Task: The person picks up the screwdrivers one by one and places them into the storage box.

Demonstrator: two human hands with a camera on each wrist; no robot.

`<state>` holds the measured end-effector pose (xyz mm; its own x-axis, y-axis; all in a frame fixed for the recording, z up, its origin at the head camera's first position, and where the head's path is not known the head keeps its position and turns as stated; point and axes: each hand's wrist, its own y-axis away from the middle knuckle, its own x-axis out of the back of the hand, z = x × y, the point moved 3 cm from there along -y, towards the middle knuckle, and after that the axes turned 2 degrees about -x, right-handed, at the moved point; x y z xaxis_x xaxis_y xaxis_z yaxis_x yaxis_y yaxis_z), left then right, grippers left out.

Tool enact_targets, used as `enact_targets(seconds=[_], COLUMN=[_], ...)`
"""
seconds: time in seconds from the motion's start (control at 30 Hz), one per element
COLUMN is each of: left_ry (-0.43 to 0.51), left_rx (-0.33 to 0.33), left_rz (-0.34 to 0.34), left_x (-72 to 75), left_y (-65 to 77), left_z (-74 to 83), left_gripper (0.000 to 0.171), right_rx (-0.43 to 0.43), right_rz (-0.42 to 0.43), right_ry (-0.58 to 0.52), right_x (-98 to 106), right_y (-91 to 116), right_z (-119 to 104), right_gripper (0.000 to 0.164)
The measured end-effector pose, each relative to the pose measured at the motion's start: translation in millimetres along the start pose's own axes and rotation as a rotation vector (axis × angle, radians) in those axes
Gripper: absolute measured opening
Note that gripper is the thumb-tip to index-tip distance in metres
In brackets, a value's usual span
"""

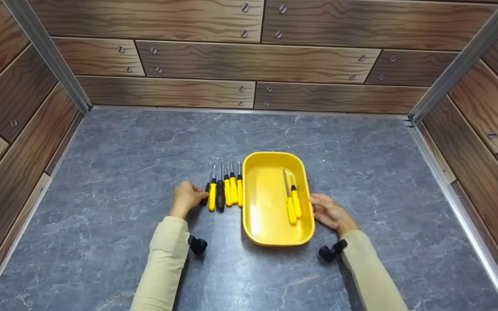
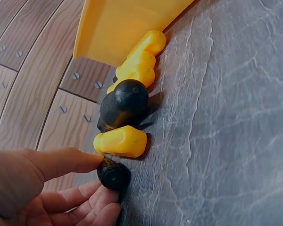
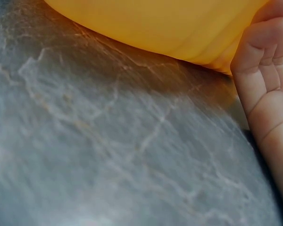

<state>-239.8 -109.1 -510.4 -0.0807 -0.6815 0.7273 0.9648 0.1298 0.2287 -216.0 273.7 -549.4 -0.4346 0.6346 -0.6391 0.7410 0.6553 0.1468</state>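
My left hand [image 1: 187, 198] pinches a short black handle [image 2: 114, 175] between thumb and fingers, at the left end of a row of screwdrivers. Beside it lies a yellow-handled screwdriver [image 1: 212, 196], followed by a thick black-handled screwdriver [image 1: 220, 196] and several more yellow-and-black ones. The row ends against a yellow plastic tray [image 1: 257, 203]. Inside that tray, toward its right wall, lie two yellow-handled screwdrivers, one longer [image 1: 291, 211] and one with a black collar [image 1: 296, 203]. My right hand [image 1: 329, 211] rests its fingers against the tray's outer right side, fingers loosely bent.
A grey marbled tabletop [image 1: 145, 142] carries everything. Wood-patterned panels [image 1: 249, 60] enclose it at the back and both sides, with metal posts [image 1: 54, 56] at the corners. Each wrist wears a small black camera [image 1: 198, 245].
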Motion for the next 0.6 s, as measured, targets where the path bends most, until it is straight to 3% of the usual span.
enact_targets(seconds=[0.23, 0.6], left_ry=[-0.023, -0.033], left_rx=[0.014, 0.043], left_rz=[0.034, 0.023], left_x=[1.1, 1.4], left_y=[1.4, 0.4], left_z=[0.0, 0.2], left_gripper=[0.023, 0.023], right_rx=[-0.001, 0.01], right_rz=[0.009, -0.01], right_ry=[0.018, 0.016], right_x=[0.0, 1.3], right_y=[0.1, -0.4], right_z=[-0.6, 0.5], right_gripper=[0.048, 0.045])
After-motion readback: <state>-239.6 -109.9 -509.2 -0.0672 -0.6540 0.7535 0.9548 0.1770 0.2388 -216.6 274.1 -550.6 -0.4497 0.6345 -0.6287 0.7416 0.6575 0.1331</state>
